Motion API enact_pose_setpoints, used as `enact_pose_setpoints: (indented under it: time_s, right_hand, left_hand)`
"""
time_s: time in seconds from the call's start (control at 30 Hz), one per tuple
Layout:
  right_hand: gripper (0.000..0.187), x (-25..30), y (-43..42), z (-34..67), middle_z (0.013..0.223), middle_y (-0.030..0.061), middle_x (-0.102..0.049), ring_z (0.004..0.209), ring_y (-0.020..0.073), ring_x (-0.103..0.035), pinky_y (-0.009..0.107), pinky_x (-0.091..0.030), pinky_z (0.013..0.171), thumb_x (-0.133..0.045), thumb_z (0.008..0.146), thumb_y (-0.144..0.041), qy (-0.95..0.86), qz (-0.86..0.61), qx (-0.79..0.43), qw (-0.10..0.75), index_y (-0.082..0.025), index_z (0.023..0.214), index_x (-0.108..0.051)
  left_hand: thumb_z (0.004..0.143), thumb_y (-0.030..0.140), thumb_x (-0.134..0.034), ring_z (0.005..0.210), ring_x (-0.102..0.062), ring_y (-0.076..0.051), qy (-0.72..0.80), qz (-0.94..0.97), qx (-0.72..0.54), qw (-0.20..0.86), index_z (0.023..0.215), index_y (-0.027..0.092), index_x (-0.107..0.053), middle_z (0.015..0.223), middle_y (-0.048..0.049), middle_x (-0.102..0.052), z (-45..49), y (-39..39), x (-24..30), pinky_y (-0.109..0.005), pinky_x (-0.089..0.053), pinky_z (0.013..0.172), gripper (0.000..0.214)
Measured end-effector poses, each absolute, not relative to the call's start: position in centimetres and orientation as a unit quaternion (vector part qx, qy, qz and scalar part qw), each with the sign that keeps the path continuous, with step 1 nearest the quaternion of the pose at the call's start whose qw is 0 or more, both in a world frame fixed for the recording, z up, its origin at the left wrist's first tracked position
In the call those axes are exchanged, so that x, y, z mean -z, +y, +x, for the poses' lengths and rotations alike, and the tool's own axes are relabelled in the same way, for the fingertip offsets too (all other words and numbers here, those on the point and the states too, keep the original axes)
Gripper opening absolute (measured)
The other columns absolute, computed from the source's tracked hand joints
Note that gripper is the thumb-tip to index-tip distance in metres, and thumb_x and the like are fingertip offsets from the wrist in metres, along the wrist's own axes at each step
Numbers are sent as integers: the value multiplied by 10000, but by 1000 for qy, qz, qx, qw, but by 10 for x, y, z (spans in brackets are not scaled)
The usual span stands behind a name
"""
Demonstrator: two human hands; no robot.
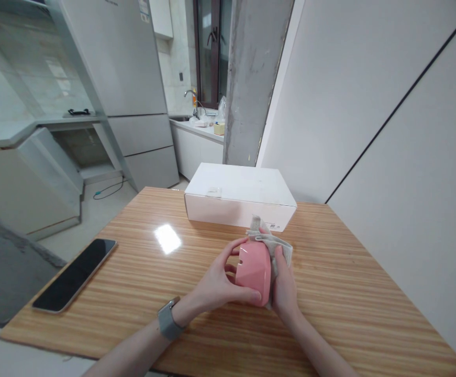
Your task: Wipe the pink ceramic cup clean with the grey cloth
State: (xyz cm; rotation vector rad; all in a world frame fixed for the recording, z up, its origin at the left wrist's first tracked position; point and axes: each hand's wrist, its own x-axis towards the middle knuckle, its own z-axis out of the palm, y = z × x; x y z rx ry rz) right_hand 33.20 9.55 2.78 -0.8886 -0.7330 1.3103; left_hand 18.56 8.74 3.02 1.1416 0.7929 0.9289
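Note:
A glossy pink plastic container (253,269) with a small notch in its rim is held tilted on its side above the table. My left hand (222,277) grips it from the left, with the thumb along its near edge and the fingers around the far side. On the right, my right hand (285,285) presses a folded grey cloth (273,243) against the container's right face. The cloth bunches up past the fingertips, and part of it is hidden behind the container. What is inside the container cannot be seen.
A closed white cardboard box (239,193) stands at the back of the wood-grain table (133,277). A smartphone (74,276) lies face up by the left edge. A white wall rises along the right side. Beyond the table are a fridge (113,57) and a kitchen counter.

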Motion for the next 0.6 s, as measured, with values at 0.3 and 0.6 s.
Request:
enact_pose_setpoints:
  time_s: [0.3,0.6]
  right_hand:
    - [471,-25,88,330,1308,55,-652,1249,302,-565,478,-444,1062,-613,827,-603,-391,-357,-543,652,-293,1175,-686]
    - [436,-2,88,348,1384,56,-587,1334,316,-458,544,-246,1172,-568,878,-566,-554,-353,-462,596,-294,1200,-679]
  left_hand:
    - [478,278,-929,1047,-590,-260,334,484,-448,673,1399,321,-464,1383,-104,-502,186,89,-26,-331,-520,809,1032]
    - [593,476,-850,1057,-590,-270,346,405,-455,714,1238,149,-607,1152,-118,-654,183,92,-26,-368,-447,948,762]
